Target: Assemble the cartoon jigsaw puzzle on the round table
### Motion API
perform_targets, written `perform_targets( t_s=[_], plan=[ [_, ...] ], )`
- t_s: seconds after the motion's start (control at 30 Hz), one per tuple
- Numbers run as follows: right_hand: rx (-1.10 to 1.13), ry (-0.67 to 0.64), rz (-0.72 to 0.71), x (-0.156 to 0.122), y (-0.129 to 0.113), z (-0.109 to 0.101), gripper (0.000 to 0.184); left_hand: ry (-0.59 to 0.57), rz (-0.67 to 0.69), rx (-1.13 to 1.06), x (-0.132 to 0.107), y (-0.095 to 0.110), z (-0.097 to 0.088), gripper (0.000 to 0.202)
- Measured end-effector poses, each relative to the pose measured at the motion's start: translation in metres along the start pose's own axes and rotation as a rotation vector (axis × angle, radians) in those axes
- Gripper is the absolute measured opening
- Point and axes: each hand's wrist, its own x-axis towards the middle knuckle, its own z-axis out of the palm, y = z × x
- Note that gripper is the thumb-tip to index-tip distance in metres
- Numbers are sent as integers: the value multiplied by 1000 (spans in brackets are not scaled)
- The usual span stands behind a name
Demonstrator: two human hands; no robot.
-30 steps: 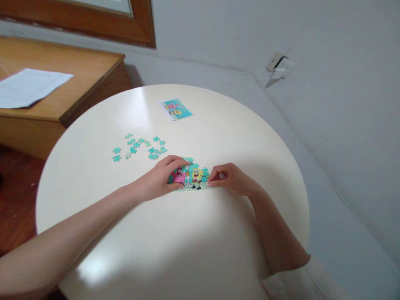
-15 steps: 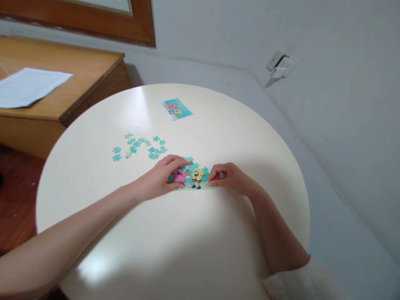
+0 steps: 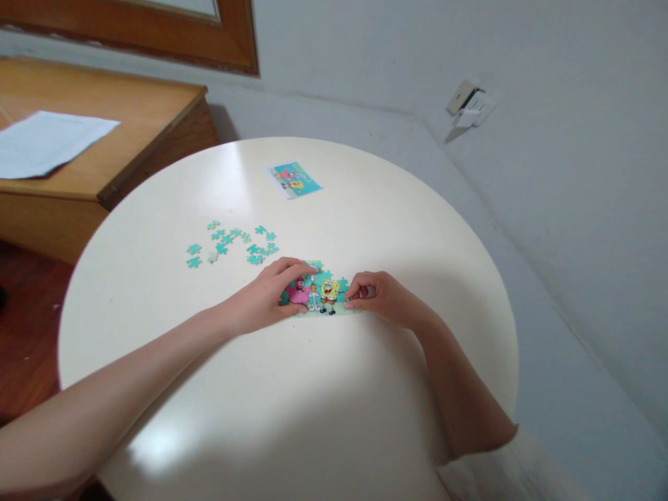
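Observation:
A partly assembled cartoon jigsaw [image 3: 321, 293] lies on the round cream table [image 3: 292, 390]. My left hand [image 3: 268, 298] rests flat over the jigsaw's left part, fingers stretched along its top edge. My right hand [image 3: 380, 296] sits at the jigsaw's right edge, fingers curled in a pinch against it; what it pinches is too small to make out. Several loose teal puzzle pieces [image 3: 234, 245] lie scattered to the left, beyond my left hand.
A small reference picture card [image 3: 293, 179] lies at the table's far side. A wooden desk [image 3: 125, 132] with a sheet of paper [image 3: 49, 141] stands at the left. Grey walls close in behind and to the right, with a wall socket [image 3: 470, 108].

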Motion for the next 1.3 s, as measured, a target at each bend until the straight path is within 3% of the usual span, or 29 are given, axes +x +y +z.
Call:
perform_targets(
  t_s=[0.47,0.87,0.97,1.07,1.17,1.3],
  plan=[
    [-86,-12,-36,-1,-2,0,14,-11,-6,3,0,1,-1,49],
    [-19,-6,-28,0,1,1,19,-16,2,6,0,-1,0,50],
    [139,75,-3,2,2,0,26,-16,-4,9,0,0,-1,49],
    [303,264,-21,5,2,-1,31,-17,-9,9,0,0,-1,49],
    [325,405,-25,8,3,-2,31,-14,-8,2,0,0,0,50],
    [323,460,19,7,3,-4,28,-8,2,-14,0,-2,1,51]
  ],
)
